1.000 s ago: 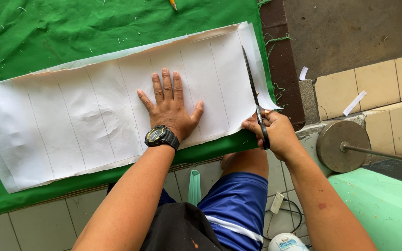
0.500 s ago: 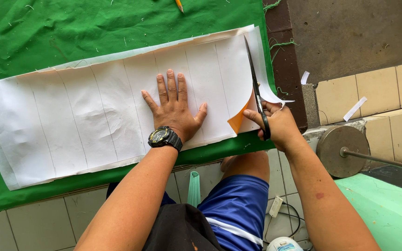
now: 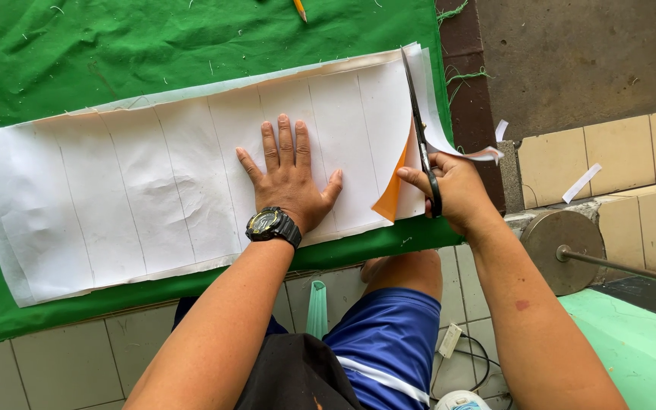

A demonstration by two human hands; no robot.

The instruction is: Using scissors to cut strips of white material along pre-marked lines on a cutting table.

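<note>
A long white sheet (image 3: 138, 190) with ruled lines lies on green cloth (image 3: 115, 53). My left hand (image 3: 288, 181), with a black wristwatch (image 3: 271, 225) on it, presses flat on the sheet with fingers spread. My right hand (image 3: 453, 188) grips black scissors (image 3: 419, 129), whose blades run along a line near the sheet's right end. The cut edge curls up there and shows an orange underside (image 3: 392, 190). A narrow white strip (image 3: 449, 137) hangs off to the right of the blades.
A yellow pencil (image 3: 299, 9) lies at the top on the cloth. A round metal disc on a rod (image 3: 563, 247) sits at the right. White paper scraps (image 3: 582, 182) lie on beige tiles. A cable and plug (image 3: 449, 342) lie on the floor by my knees.
The scissors have advanced up the sheet along the line. The cut edge has lifted and now shows orange beneath. The left hand stays pressed on the sheet.
</note>
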